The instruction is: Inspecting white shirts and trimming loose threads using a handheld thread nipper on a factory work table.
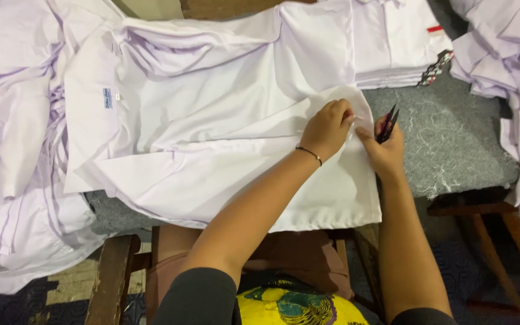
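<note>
Both hands are pinching the white shirt (212, 138), the left hand (327, 127) beside the right hand (385, 149), which is also gripping small thread snips (387, 125).

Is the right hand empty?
No: the right hand grips small dark snips, blades pointing up, beside the left hand that pinches the edge of the white shirt.

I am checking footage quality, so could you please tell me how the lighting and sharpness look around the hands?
In the head view, light is soft and even, with a violet cast on the white shirt; no glare. The left hand and right hand with its small snips are fairly sharp; the lower edge falls into shadow.
</note>
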